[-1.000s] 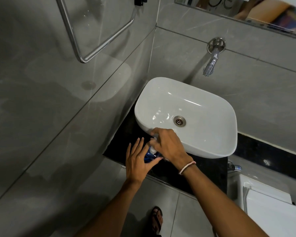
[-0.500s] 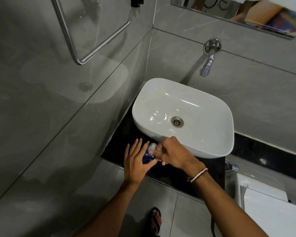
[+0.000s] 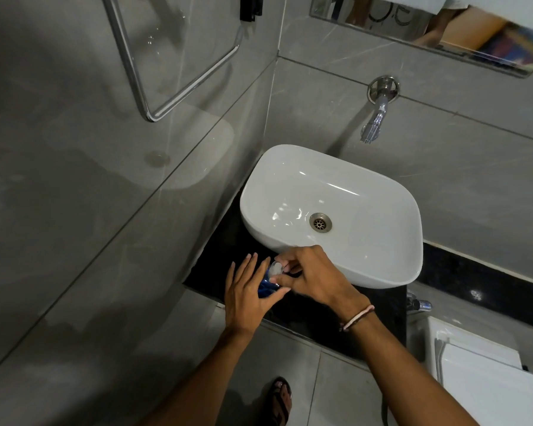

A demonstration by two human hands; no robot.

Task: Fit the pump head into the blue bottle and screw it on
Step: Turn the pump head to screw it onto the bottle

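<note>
Head view, right hand (image 3: 316, 279) pinching pump head (image 3: 275, 268)

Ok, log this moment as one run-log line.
step: screwing on pump head | left hand: steadies blue bottle | right hand: pinches pump head | place: black counter beside sink

The blue bottle (image 3: 263, 288) stands on the black counter (image 3: 317, 321) just in front of the white basin's (image 3: 336, 195) near rim, at the counter's left end. Only a narrow strip of its glossy blue body shows between the two hands. The pump head (image 3: 276, 268) sits on top of it, pale and translucent, its rounded top facing up. Whether it is screwed fully home cannot be told.
</note>
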